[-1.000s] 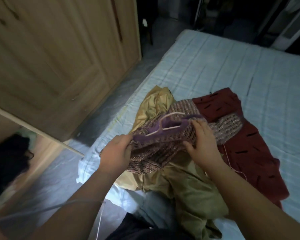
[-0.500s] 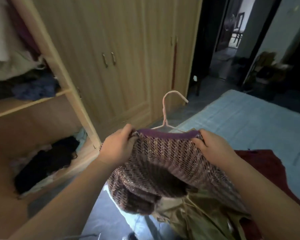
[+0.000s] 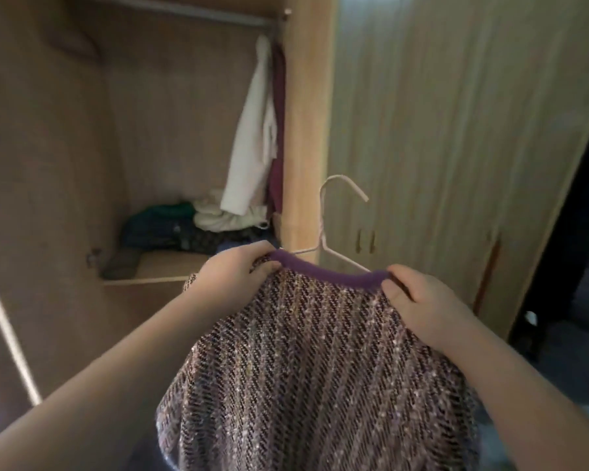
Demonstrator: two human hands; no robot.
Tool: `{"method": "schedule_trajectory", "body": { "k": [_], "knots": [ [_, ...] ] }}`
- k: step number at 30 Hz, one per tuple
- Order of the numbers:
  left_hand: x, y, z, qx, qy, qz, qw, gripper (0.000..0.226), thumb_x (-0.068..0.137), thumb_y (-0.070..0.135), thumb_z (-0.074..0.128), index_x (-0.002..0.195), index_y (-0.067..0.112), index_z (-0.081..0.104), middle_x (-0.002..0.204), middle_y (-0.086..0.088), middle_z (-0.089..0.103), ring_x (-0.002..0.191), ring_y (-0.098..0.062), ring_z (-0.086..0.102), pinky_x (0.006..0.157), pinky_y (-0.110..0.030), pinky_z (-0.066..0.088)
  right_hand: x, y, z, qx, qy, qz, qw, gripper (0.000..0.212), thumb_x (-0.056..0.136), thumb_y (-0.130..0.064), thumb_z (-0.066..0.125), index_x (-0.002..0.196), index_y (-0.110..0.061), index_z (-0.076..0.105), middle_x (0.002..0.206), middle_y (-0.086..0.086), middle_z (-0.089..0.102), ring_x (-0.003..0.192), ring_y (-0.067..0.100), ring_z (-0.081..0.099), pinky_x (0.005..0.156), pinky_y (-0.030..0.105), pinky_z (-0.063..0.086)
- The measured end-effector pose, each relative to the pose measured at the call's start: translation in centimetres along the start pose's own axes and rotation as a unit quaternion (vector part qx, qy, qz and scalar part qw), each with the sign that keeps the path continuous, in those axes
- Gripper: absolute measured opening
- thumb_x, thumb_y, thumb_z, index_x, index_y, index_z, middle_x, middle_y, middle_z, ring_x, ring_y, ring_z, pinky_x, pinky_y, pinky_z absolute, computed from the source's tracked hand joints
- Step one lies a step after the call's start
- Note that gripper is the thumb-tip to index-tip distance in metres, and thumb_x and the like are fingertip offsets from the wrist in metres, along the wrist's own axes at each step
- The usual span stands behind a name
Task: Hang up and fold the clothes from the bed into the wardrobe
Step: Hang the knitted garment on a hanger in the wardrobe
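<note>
Since half a second ago the view has swung off the bed and onto the open wardrobe, and both hands have carried the top higher, up before its open bay; left hand is closed on the left end of the purple collar, right hand closed on the right end, thumbs over the knit; between them the top hangs from a pale wire hanger, hook upright and free, just in front of the wardrobe post.

To hang it well, I judge, keep the collar level so the shoulders stay seated; raise the hook over the rail at the top of the bay, left of the white garment and the maroon one beside it; let go only once the hook bears.

On the shelf below lies a loose heap: dark, green and white clothes.
</note>
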State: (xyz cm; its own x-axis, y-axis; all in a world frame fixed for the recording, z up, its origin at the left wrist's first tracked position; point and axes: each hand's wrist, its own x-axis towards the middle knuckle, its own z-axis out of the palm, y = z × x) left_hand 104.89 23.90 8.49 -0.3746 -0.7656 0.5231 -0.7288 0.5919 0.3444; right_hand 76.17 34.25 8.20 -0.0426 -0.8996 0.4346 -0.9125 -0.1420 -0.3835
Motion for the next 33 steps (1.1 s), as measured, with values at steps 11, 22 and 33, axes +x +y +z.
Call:
{"method": "schedule_trajectory", "body": {
  "k": [11, 22, 33],
  "knots": [
    [-1.1, -21.4, -17.3, 0.133, 0.042, -0.046, 0.989, 0.016, 0.099, 0.05, 0.043, 0.095, 0.036, 0.049, 0.074, 0.01, 0.06, 0.068, -0.013, 0.058, 0.06, -0.034, 0.047, 15.4, -22.6, 12.1, -0.11, 0.151, -0.221, 0.957, 0.01, 0.094, -0.037, 0.047, 0.096, -0.029, 0.053, 0.066, -0.014, 0.044, 0.055, 0.014, 0.049, 0.045, 0.031, 0.036],
    [5.1, -35.4, -23.1, 0.003, -0.181, -0.151, 0.972, 0.044, 0.094, 0.066, 0.034, 0.101, 0.036, 0.065, 0.082, 0.014, 0.065, 0.08, -0.009, 0.062, 0.084, -0.035, 0.05, 27.9, -28.9, 21.6, -0.086, 0.184, -0.217, 0.955, 0.013, 0.095, -0.03, 0.052, 0.092, -0.017, 0.056, 0.068, -0.009, 0.05, 0.058, 0.022, 0.055, 0.046, 0.03, 0.029],
    [17.3, -40.2, -16.9, 0.13, -0.113, -0.151, 0.973, 0.022, 0.101, 0.045, 0.046, 0.103, 0.025, 0.057, 0.082, 0.004, 0.062, 0.069, -0.013, 0.057, 0.06, -0.031, 0.043, 44.2, -23.0, 26.7, 0.137, -0.17, -0.149, 0.964, 0.026, 0.103, -0.036, 0.043, 0.106, -0.026, 0.066, 0.098, -0.003, 0.071, 0.095, 0.013, 0.064, 0.09, 0.035, 0.048]
  ]
}}
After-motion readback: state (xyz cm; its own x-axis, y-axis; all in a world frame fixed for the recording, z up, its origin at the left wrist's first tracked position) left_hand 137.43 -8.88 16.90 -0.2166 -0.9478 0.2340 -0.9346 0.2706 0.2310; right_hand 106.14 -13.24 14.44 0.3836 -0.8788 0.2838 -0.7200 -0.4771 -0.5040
